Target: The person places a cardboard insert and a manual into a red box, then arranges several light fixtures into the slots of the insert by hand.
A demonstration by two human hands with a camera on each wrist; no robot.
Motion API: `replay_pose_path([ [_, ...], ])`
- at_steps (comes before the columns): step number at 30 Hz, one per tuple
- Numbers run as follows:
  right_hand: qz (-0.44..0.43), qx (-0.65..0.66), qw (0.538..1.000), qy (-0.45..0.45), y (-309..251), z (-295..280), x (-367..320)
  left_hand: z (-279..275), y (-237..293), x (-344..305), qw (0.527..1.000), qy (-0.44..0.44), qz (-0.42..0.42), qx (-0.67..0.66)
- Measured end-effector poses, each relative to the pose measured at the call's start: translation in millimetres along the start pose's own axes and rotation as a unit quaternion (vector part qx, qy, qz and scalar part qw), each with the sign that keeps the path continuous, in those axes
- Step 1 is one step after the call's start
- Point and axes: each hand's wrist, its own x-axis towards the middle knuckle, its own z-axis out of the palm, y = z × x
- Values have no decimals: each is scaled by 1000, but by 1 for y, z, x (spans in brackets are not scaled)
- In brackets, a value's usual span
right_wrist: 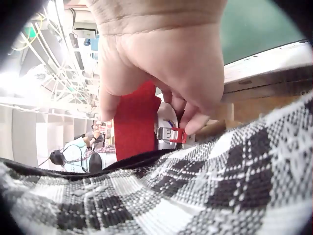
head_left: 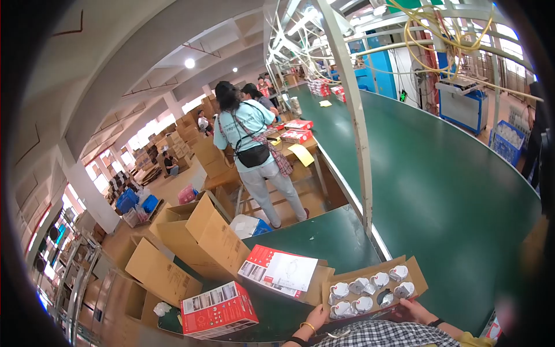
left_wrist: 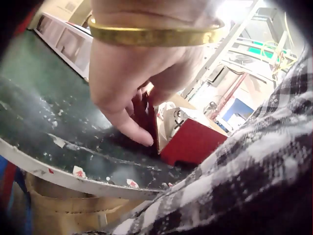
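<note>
An open red-sided cardboard box (head_left: 417,276) sits at the bench's near edge, holding several white-wrapped round items (head_left: 362,304) in rows. My left hand (head_left: 317,318) is at its left end. In the left wrist view the left hand (left_wrist: 142,83) grips the red end flap (left_wrist: 145,117), thumb and fingers on opposite sides. My right hand (head_left: 415,312) is at the near right side. In the right wrist view the right hand (right_wrist: 166,73) straddles the red wall (right_wrist: 137,125), thumb outside and fingers inside, beside a white item with a red clip (right_wrist: 171,134).
Left of the box lie a red printed carton with a white sheet (head_left: 289,270) and another red carton (head_left: 218,311). Open brown cartons (head_left: 199,237) stand beyond. A metal post (head_left: 351,115) rises by the green conveyor (head_left: 428,173). A person (head_left: 248,127) stands at a farther table.
</note>
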Motion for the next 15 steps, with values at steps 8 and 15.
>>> replay_pose_path([
  [8,35,-7,999,6,1,-9,-1,17,-70,35,999,22,30,-2],
  [15,69,-4,997,31,-6,-5,0,25,-85,42,997,41,61,-10],
])
